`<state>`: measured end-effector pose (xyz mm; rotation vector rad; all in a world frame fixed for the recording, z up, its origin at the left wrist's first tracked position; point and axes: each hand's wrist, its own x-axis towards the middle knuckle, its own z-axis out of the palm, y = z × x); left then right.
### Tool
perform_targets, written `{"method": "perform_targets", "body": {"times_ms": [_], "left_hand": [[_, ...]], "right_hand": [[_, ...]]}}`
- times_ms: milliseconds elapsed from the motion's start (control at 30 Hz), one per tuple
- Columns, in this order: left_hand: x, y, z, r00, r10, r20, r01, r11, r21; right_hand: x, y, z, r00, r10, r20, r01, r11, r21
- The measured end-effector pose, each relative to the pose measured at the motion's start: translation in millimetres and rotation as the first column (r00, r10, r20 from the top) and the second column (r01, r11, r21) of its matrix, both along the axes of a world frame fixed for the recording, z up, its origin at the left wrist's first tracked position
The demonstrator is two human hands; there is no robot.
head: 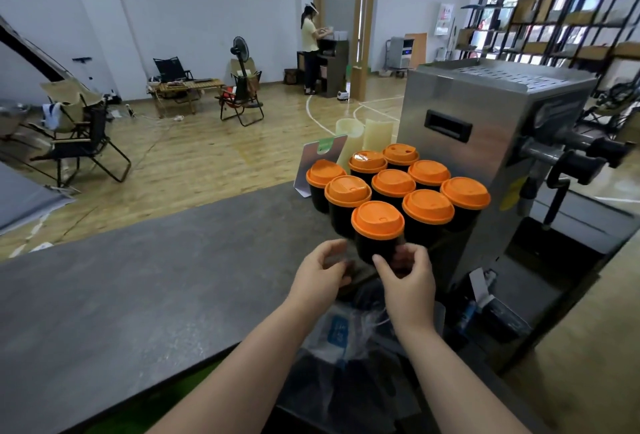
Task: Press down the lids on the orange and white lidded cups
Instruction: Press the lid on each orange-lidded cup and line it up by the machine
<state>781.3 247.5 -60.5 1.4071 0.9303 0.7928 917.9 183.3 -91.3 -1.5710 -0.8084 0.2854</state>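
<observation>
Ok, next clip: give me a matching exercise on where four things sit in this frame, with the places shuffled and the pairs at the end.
Things:
1 nearest cup
2 machine
3 card
4 standing fan

Places:
A far across the room, on the floor
B right of the cups
C between the left hand and the right hand
D behind the cups on the left, at the counter's far edge

Pairs: 1-C, 2-B, 3-D, 4-A
</observation>
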Motion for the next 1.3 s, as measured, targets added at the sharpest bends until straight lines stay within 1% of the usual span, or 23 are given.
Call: {"method": "perform_targets", "body": {"times_ms": [133,200,300,367,467,500,567,633,733,900,1100,1200,1300], "left_hand": [[-50.9,4.9,3.2,0.997,0.067,-0.035,-0.066,0.997,0.030],[-89.1,9.6,6.0,0.993,0.111,-0.048,-0.108,0.993,0.047],[-157.5,15.8,10.8,0.981,0.183,-0.070,-0.180,0.983,0.040],[-207.9,18.0,13.4,0.973,0.211,-0.091,-0.212,0.977,-0.002],[-285.1,12.8,18.0,0.965,0.249,-0.086,-0.260,0.952,-0.163],[-310.6,9.3,18.7,0.956,0.279,-0.095,-0.292,0.939,-0.180],[-361.1,1.3,19.7,0.925,0.355,-0.133,-0.372,0.919,-0.130],[-412.0,-8.9,19.3,0.886,0.437,-0.154,-0.450,0.891,-0.065],[-489.0,-26.2,16.6,0.832,0.532,-0.156,-0.540,0.842,-0.011],[-621.0,-62.2,10.4,0.732,0.660,-0.171,-0.657,0.750,0.082],[-775.2,-110.7,6.0,0.583,0.757,-0.295,-0.723,0.649,0.236],[-844.1,-134.1,2.9,0.466,0.819,-0.334,-0.775,0.560,0.294],[-898.2,-155.9,-7.6,0.302,0.903,-0.306,-0.851,0.400,0.340]], "right_hand": [[-29.0,-2.3,-4.9,0.983,0.165,0.079,-0.167,0.986,0.018],[-51.3,3.7,-1.3,0.955,0.270,0.126,-0.272,0.962,0.000],[-93.9,19.4,4.8,0.899,0.413,0.144,-0.413,0.910,-0.033],[-128.3,32.4,9.2,0.856,0.492,0.157,-0.490,0.870,-0.054],[-189.4,49.5,17.0,0.782,0.603,0.161,-0.598,0.797,-0.081],[-211.3,54.0,19.4,0.757,0.634,0.159,-0.628,0.773,-0.090],[-256.3,61.4,23.5,0.706,0.693,0.150,-0.681,0.721,-0.125],[-302.9,66.7,27.1,0.650,0.748,0.135,-0.732,0.664,-0.156],[-373.2,71.2,33.0,0.571,0.810,0.133,-0.787,0.586,-0.194],[-503.3,69.4,41.7,0.472,0.870,0.139,-0.841,0.492,-0.225],[-673.3,56.2,44.1,0.338,0.933,0.126,-0.892,0.360,-0.273],[-752.6,49.8,41.2,0.306,0.944,0.126,-0.902,0.330,-0.278],[-822.5,40.4,34.9,0.286,0.949,0.131,-0.915,0.311,-0.257]]}}
